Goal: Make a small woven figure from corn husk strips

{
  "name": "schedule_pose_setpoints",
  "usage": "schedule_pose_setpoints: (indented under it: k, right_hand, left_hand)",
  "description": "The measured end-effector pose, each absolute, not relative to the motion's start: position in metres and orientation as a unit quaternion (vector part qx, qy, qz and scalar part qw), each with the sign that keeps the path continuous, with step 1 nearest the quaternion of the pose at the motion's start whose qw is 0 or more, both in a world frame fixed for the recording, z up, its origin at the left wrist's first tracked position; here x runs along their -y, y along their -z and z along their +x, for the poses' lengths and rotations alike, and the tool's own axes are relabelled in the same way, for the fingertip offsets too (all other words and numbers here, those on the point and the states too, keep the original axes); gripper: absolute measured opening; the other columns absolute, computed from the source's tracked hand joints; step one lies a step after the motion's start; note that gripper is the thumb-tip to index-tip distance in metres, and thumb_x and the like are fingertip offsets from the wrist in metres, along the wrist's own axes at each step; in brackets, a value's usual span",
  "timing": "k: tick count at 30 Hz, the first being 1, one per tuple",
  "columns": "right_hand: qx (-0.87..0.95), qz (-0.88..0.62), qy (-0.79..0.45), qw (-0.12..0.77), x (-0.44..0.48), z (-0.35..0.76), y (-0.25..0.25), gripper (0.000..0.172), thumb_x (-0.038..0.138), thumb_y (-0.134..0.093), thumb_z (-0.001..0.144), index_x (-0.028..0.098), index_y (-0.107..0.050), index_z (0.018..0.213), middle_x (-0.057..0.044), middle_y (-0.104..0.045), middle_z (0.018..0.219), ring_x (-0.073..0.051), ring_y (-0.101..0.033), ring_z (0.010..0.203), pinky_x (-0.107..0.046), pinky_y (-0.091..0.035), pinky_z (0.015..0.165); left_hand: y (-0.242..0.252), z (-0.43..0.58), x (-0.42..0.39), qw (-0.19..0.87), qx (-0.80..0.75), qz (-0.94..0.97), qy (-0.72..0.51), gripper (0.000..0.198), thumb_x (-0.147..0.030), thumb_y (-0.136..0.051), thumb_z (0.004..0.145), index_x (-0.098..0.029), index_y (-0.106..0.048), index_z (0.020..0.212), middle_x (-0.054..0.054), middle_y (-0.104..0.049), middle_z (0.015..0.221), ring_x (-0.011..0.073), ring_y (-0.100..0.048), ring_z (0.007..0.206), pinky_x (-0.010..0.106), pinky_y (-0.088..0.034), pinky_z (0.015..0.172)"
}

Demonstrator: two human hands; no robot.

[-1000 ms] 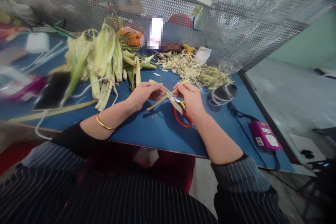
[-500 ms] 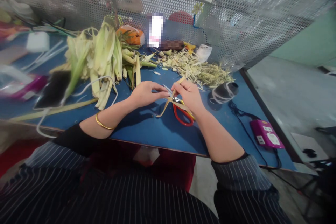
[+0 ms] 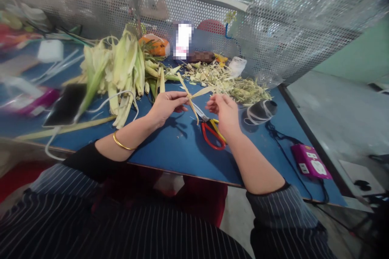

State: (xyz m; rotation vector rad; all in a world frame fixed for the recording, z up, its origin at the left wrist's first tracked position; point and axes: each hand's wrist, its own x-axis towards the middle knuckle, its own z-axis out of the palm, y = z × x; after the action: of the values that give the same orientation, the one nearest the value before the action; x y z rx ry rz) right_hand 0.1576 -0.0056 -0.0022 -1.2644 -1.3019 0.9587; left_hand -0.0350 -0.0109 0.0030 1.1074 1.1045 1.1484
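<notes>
My left hand (image 3: 166, 106) pinches a small crossed piece of husk strips (image 3: 190, 96), thin and pale yellow, with ends sticking out several ways. To its right my right hand (image 3: 224, 112) hovers with loosely curled fingers apart; nothing shows in them. Below and between the hands, scissors (image 3: 213, 136) with red and yellow handles lie on the blue table (image 3: 170, 149), their blades pointing up and left under the husk strips. A large bunch of green-white corn husks (image 3: 126, 64) lies beyond my left hand.
Husk scraps (image 3: 231, 83) are heaped at the back. On the right are a black spool (image 3: 260, 112) wound with white cord and a purple power box (image 3: 310, 161). A phone with a lit screen (image 3: 183, 40) stands near the mesh panel; a dark phone (image 3: 66, 104) lies left.
My right hand has let go of the husk piece and moved slightly right. The piece stays in my left hand, now turned with its strips spread, and the scissors show more fully.
</notes>
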Motion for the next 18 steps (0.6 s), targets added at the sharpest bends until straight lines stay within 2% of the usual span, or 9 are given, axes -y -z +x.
schedule_pose_setpoints:
  k: [3,5,8,12,15,18]
  right_hand:
    - [0.652,-0.500,-0.404,0.402,0.018,0.149,0.000,0.031,0.050,-0.057,0.082,0.020,-0.061,0.078,-0.002,-0.067,0.070,-0.013,-0.058,0.061,-0.026,-0.045,0.060]
    - [0.699,-0.493,-0.373,0.360,0.024,0.144,-0.001,0.024,0.040,-0.058,0.083,0.019,-0.062,0.074,0.000,-0.066,0.066,-0.012,-0.054,0.057,-0.026,-0.042,0.059]
    - [0.714,-0.495,-0.339,0.362,0.028,0.141,-0.002,0.023,0.032,-0.052,0.087,0.019,-0.062,0.071,0.001,-0.065,0.060,-0.012,-0.053,0.056,-0.025,-0.041,0.061]
    - [0.726,-0.504,-0.319,0.343,0.027,0.142,-0.003,0.025,0.033,-0.051,0.087,0.020,-0.060,0.069,0.001,-0.063,0.057,-0.013,-0.054,0.056,-0.026,-0.041,0.063]
    - [0.736,-0.511,-0.316,0.313,0.028,0.141,-0.002,0.025,0.032,-0.052,0.087,0.020,-0.059,0.066,0.001,-0.064,0.056,-0.013,-0.057,0.056,-0.026,-0.041,0.062]
    - [0.729,-0.513,-0.329,0.311,0.031,0.139,-0.002,0.027,0.033,-0.051,0.087,0.020,-0.059,0.065,0.002,-0.063,0.052,-0.013,-0.058,0.054,-0.025,-0.042,0.062]
  left_hand:
    - [-0.002,-0.033,0.013,0.573,-0.469,0.458,-0.492,0.029,-0.024,-0.070,0.076,-0.015,-0.070,0.104,0.007,-0.074,0.088,0.0101,-0.066,0.063,0.025,-0.051,0.064]
    - [-0.001,-0.032,0.014,0.587,-0.455,0.460,-0.486,0.031,-0.024,-0.071,0.076,-0.014,-0.069,0.105,0.007,-0.073,0.086,0.0107,-0.066,0.064,0.024,-0.051,0.064]
    - [-0.002,-0.032,0.016,0.627,-0.427,0.456,-0.465,0.034,-0.029,-0.070,0.077,-0.014,-0.068,0.108,0.006,-0.072,0.083,0.0109,-0.066,0.066,0.023,-0.050,0.062]
    - [-0.004,-0.034,0.016,0.646,-0.425,0.454,-0.443,0.040,-0.027,-0.072,0.074,-0.016,-0.068,0.112,0.005,-0.072,0.081,0.0096,-0.063,0.061,0.020,-0.041,0.050]
    - [-0.005,-0.033,0.016,0.620,-0.443,0.478,-0.437,0.033,-0.025,-0.072,0.074,-0.015,-0.070,0.106,0.005,-0.071,0.079,0.0080,-0.060,0.057,0.019,-0.032,0.043]
    - [-0.006,-0.030,0.018,0.611,-0.454,0.479,-0.437,0.023,-0.023,-0.069,0.077,-0.015,-0.070,0.098,0.005,-0.070,0.078,0.0061,-0.057,0.054,0.019,-0.031,0.043]
